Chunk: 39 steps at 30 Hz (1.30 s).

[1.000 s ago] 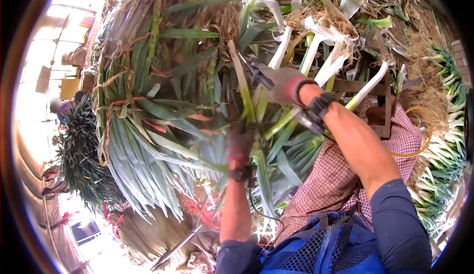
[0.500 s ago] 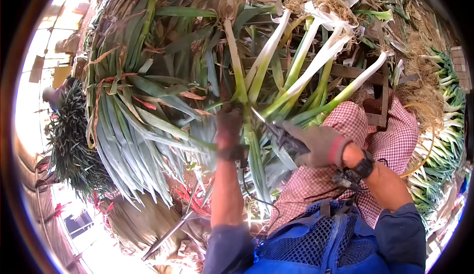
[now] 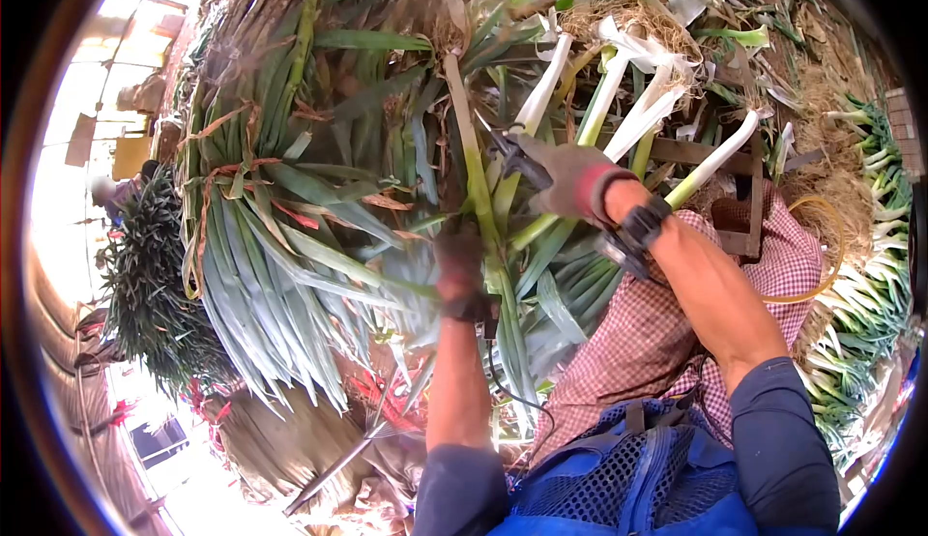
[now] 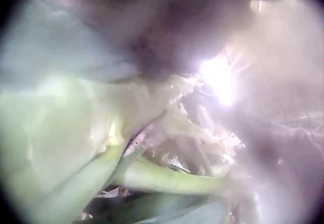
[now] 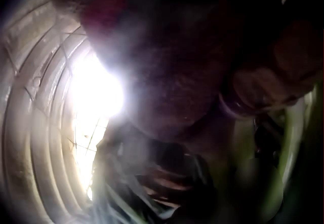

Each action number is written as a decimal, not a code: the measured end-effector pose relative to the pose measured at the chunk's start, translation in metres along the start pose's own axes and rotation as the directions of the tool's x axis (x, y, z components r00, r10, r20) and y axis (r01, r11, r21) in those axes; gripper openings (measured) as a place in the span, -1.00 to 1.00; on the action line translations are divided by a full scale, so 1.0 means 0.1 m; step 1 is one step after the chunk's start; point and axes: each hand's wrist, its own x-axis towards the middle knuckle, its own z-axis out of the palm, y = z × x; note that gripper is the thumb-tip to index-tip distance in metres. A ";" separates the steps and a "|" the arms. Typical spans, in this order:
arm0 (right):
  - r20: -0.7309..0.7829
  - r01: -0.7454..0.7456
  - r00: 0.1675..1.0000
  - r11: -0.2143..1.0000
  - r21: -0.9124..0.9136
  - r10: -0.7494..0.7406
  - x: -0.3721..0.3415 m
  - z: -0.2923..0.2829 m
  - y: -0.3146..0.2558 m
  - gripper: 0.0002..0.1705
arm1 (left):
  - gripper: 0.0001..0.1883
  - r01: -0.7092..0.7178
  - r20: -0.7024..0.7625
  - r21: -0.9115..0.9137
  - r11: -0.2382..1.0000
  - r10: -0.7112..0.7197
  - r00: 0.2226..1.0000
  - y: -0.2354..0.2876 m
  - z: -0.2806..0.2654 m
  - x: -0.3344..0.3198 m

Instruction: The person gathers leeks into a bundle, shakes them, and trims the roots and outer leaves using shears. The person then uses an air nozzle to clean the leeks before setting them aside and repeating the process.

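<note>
In the head view, the gloved right hand [image 3: 577, 178] grips a tool with a dark handle [image 3: 527, 162] and a thin pale tip pointing up-left, over several leeks [image 3: 599, 101] with white stems. A blurred gloved left hand [image 3: 459, 265] is against the green leaves just left of a slanting leek stem [image 3: 471, 149]; its fingers cannot be made out. The left wrist view shows pale green stalks [image 4: 162, 177] close up, with dark blurred glove [image 4: 177, 21] above. Dark glove [image 5: 172, 82] fills much of the right wrist view, where the tool is unclear.
A large tied bundle of leeks [image 3: 261, 246] lies at the left, a darker leafy heap [image 3: 159, 285] beyond it. A wooden frame [image 3: 739, 243] and a yellow hoop [image 3: 833, 275] are near the checked cloth [image 3: 619, 343]. More leeks [image 3: 860, 294] line the right.
The right hand with its tool swung down toward the checked cloth, then back up over the white stems. The left hand stayed beside the slanting leek, with small shifts.
</note>
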 end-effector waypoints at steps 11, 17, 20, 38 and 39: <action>0.192 0.058 0.980 0.998 0.012 -0.059 -0.79 0.23 0.02 0.08 | -0.56 0.162 -0.107 0.130 0.978 -0.149 0.983 0.20 0.11 0.01; -0.001 0.037 0.999 0.993 -0.113 -0.037 0.15 -0.03 -0.08 0.03 | -0.54 0.119 -0.104 0.343 0.932 -0.088 0.991 -0.07 0.09 0.13; -0.055 -0.004 0.999 0.997 -0.075 0.000 0.37 -0.09 -0.07 0.02 | -0.52 0.102 -0.081 0.355 0.929 -0.078 0.994 -0.07 0.09 0.11; 0.006 -0.011 1.000 1.000 0.026 0.011 -0.76 0.03 0.24 0.22 | -0.62 -0.003 0.588 0.238 0.971 -0.141 0.797 0.78 0.73 -0.92; -0.074 -0.008 0.997 0.999 0.053 0.012 -0.76 0.05 0.32 0.21 | -0.59 0.061 0.542 0.217 0.974 -0.173 0.822 1.20 0.57 -0.86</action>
